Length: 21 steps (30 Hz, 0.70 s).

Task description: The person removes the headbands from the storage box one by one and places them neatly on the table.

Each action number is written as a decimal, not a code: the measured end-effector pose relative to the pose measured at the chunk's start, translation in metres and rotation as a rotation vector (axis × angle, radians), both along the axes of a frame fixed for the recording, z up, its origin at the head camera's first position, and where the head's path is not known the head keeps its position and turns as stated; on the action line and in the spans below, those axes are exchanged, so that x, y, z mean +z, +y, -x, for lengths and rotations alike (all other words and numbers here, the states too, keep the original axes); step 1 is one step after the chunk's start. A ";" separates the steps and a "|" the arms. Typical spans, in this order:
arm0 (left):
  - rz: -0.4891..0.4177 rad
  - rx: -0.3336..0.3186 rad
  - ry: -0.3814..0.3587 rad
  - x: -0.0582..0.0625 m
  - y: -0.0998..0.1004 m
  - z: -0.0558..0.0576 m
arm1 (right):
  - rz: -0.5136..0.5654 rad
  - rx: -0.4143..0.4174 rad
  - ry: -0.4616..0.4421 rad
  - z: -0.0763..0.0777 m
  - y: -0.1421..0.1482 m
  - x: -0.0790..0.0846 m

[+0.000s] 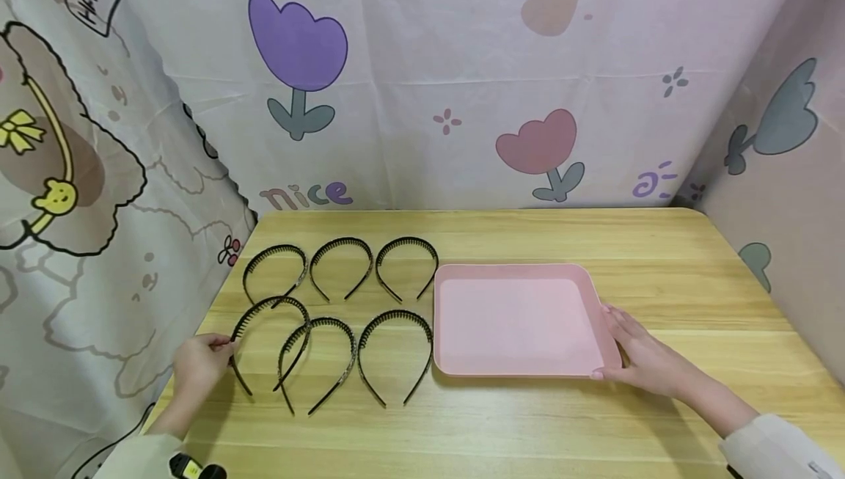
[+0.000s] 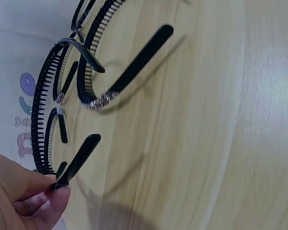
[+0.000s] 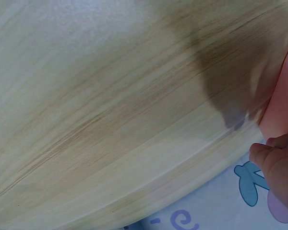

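Observation:
My left hand pinches one side of a black toothed headband between thumb and fingers. That headband is tilted up at the left of the group, its arms pointing down toward the table. In the head view it overlaps a second headband, which has a glittery decorated stretch, and one behind it. A pink rectangular tray lies right of the headbands. At its right end my right hand holds the rim, thumb by the front corner and fingers along the side.
More black headbands lie on the wooden table: one at the front beside the tray, two at the back, in the middle and a right one. A printed curtain hangs behind and along both sides.

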<state>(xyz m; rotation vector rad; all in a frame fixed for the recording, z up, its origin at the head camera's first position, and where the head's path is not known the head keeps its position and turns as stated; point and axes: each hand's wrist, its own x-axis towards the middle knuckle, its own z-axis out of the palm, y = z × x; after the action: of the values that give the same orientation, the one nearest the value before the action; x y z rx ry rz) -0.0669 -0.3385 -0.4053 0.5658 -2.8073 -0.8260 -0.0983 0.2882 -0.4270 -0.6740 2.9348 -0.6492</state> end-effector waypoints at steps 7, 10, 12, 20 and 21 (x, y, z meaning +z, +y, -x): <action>0.117 0.030 0.068 -0.004 -0.013 -0.002 | -0.002 0.003 -0.010 0.000 0.001 -0.001; 0.143 0.042 0.087 -0.005 -0.018 -0.003 | -0.003 -0.001 -0.018 0.000 0.001 -0.001; 0.151 0.055 0.072 -0.005 -0.022 -0.003 | -0.004 -0.003 -0.020 0.001 0.001 -0.001; 0.163 0.098 0.025 -0.007 -0.033 -0.006 | -0.001 -0.004 -0.015 0.001 0.002 -0.003; 0.160 0.106 0.021 -0.007 -0.034 -0.006 | 0.001 -0.003 -0.013 0.001 0.002 -0.004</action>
<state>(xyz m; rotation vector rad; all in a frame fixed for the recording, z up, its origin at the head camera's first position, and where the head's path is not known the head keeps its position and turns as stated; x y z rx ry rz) -0.0611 -0.3728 -0.4119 0.6684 -2.7639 -0.5781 -0.0996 0.2901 -0.4306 -0.6635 2.9245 -0.6535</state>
